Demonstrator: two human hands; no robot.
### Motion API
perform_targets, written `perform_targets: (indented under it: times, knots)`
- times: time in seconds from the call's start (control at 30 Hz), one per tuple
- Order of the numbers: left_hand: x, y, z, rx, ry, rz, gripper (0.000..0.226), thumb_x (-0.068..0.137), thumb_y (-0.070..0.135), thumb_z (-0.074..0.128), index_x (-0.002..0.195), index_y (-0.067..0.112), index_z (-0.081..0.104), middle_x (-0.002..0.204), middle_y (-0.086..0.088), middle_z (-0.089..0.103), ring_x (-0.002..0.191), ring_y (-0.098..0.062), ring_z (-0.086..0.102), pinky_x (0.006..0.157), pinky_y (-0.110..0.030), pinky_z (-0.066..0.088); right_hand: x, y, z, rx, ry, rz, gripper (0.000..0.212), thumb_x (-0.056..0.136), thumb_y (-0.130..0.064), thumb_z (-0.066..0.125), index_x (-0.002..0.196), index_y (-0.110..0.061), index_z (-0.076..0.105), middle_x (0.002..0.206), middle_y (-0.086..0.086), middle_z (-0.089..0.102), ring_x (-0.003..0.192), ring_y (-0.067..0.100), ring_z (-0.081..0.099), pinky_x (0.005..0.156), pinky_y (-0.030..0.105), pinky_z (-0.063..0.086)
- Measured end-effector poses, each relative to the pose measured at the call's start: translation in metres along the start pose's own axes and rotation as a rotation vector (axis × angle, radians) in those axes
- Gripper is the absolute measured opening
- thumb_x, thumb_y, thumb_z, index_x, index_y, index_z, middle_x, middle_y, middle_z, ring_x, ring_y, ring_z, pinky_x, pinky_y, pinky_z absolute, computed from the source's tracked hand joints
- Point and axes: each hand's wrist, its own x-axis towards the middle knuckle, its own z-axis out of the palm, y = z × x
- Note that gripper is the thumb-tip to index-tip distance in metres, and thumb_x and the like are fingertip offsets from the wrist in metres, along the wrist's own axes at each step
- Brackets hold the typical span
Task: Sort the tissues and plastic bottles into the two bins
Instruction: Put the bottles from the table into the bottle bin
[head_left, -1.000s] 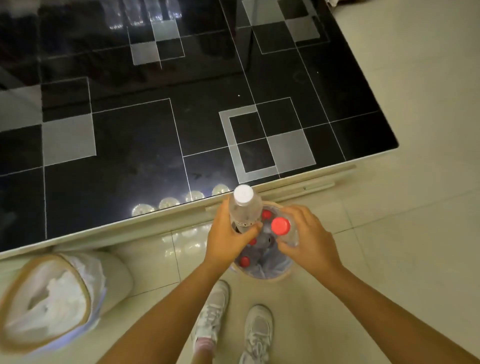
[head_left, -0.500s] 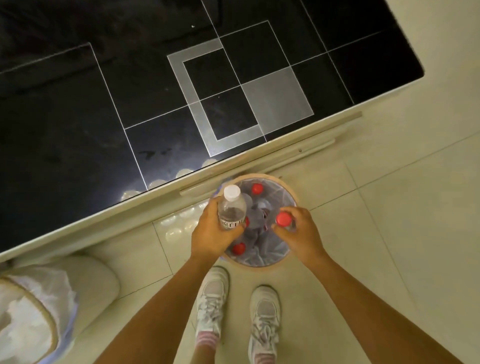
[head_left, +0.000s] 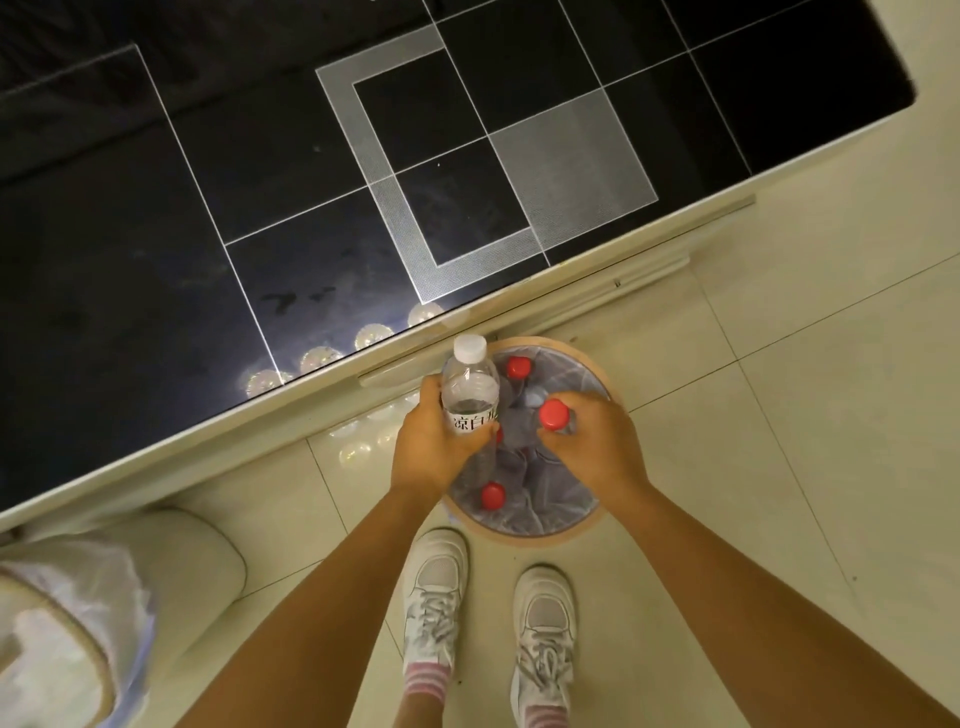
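While our left hand (head_left: 428, 447) grips the white-capped bottle (head_left: 470, 389) and our right hand (head_left: 592, 441) pinches the red-capped bottle (head_left: 555, 415) over the bin (head_left: 597, 525) at twelve o'clock, we should lower before letting go, clear of the rim.

Lower body of the white-capped bottle (head_left: 470, 387) hidden behind the gripping left hand (head_left: 431, 447); label print partly covered by the thumb. Red-capped bottle (head_left: 555, 415) almost wholly concealed under the right hand (head_left: 597, 447), only cap and neck showing. Bottles inside the lined bin (head_left: 597, 525) hard to count: clear bodies lost against the grey liner, three red caps showing, one half hidden behind the white-capped bottle. Second bin (head_left: 67, 623) cut off by the left and bottom edges, blurred; pale contents possibly tissues. Table (head_left: 156, 260) cropped at top and left. Sneakers (head_left: 436, 597) cut at the bottom edge.
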Motion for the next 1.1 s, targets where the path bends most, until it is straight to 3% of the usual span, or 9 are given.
perform_targets:
  times: [0.1, 0.23, 0.33, 0.4, 0.5, 0.63, 0.77, 0.87, 1.1]
  knots:
    - [-0.006, -0.004, -0.004, -0.058, -0.038, 0.016, 0.068, 0.067, 0.033, 0.085, 0.12, 0.029, 0.043, 0.107, 0.011, 0.066, 0.097, -0.012, 0.065, 0.082, -0.037, 0.056, -0.008, -0.006, 0.0, 0.03, 0.039, -0.022, 0.013, 0.073, -0.02, 0.072, 0.083, -0.018, 0.065, 0.077, -0.003, 0.064, 0.07, 0.018, 0.057, 0.062, 0.033, 0.049]
    - [-0.014, 0.002, -0.002, -0.247, -0.004, 0.047, 0.068, 0.072, 0.015, 0.082, 0.121, 0.035, 0.038, 0.11, 0.019, 0.061, 0.103, -0.001, 0.062, 0.081, -0.017, 0.052, -0.029, -0.007, -0.002, 0.125, 0.074, -0.063, 0.022, 0.07, -0.024, 0.075, 0.089, -0.021, 0.063, 0.081, -0.009, 0.06, 0.072, 0.011, 0.054, 0.06, 0.03, 0.048]
    - [-0.006, 0.007, 0.009, -0.285, 0.0, 0.041, 0.074, 0.068, 0.021, 0.084, 0.119, 0.044, 0.036, 0.12, 0.008, 0.059, 0.112, -0.008, 0.059, 0.091, -0.026, 0.052, -0.035, -0.001, 0.003, 0.147, 0.043, -0.059, 0.026, 0.074, -0.024, 0.075, 0.095, -0.025, 0.061, 0.09, -0.008, 0.062, 0.08, 0.014, 0.058, 0.064, 0.034, 0.051]
    - [-0.002, 0.012, 0.018, -0.235, -0.048, 0.073, 0.078, 0.063, 0.026, 0.085, 0.123, 0.036, 0.036, 0.126, 0.004, 0.054, 0.119, -0.015, 0.054, 0.098, -0.031, 0.047, -0.037, 0.004, 0.007, 0.115, 0.038, -0.051, 0.026, 0.077, -0.019, 0.074, 0.1, -0.021, 0.062, 0.098, -0.005, 0.065, 0.088, 0.018, 0.062, 0.068, 0.031, 0.05]
    - [-0.001, 0.015, 0.027, -0.151, -0.058, 0.095, 0.074, 0.065, 0.012, 0.085, 0.119, 0.031, 0.038, 0.12, 0.008, 0.05, 0.117, -0.014, 0.05, 0.095, -0.022, 0.041, -0.037, 0.012, 0.011, 0.031, 0.085, 0.012, 0.031, 0.081, -0.013, 0.071, 0.11, -0.019, 0.063, 0.112, -0.001, 0.066, 0.099, 0.022, 0.063, 0.072, 0.024, 0.045]
    - [-0.005, 0.006, 0.024, -0.197, 0.019, 0.035, 0.076, 0.065, 0.019, 0.086, 0.12, 0.041, 0.039, 0.122, 0.014, 0.055, 0.115, -0.011, 0.054, 0.096, -0.03, 0.046, -0.033, 0.017, 0.011, 0.033, 0.025, 0.093, 0.054, 0.081, -0.015, 0.071, 0.131, -0.021, 0.051, 0.13, -0.002, 0.057, 0.115, 0.02, 0.056, 0.084, 0.03, 0.048]
    - [-0.012, 0.016, 0.014, -0.214, 0.012, 0.056, 0.065, 0.079, 0.016, 0.076, 0.128, 0.037, 0.039, 0.116, 0.026, 0.053, 0.108, 0.005, 0.05, 0.087, -0.009, 0.041, -0.034, 0.01, 0.004, 0.001, 0.005, 0.056, 0.052, 0.084, -0.019, 0.068, 0.132, -0.023, 0.05, 0.136, -0.005, 0.053, 0.118, 0.02, 0.056, 0.08, 0.029, 0.048]
    - [-0.015, 0.029, 0.006, -0.167, 0.034, 0.065, 0.061, 0.081, 0.023, 0.075, 0.13, 0.032, 0.041, 0.118, 0.022, 0.05, 0.111, -0.001, 0.049, 0.089, -0.018, 0.042, -0.04, -0.002, -0.005, -0.028, 0.019, 0.008, 0.047, 0.084, -0.018, 0.067, 0.128, -0.025, 0.052, 0.133, -0.006, 0.055, 0.115, 0.02, 0.056, 0.074, 0.024, 0.043]
    - [-0.039, 0.061, -0.018, -0.101, -0.011, 0.078, 0.044, 0.083, 0.024, 0.072, 0.117, 0.035, 0.046, 0.113, 0.018, 0.057, 0.108, -0.009, 0.056, 0.093, -0.038, 0.05, -0.054, -0.036, -0.049, -0.054, 0.107, -0.036, 0.042, 0.083, -0.019, 0.067, 0.124, -0.024, 0.057, 0.122, -0.004, 0.061, 0.11, 0.018, 0.056, 0.075, 0.024, 0.044]
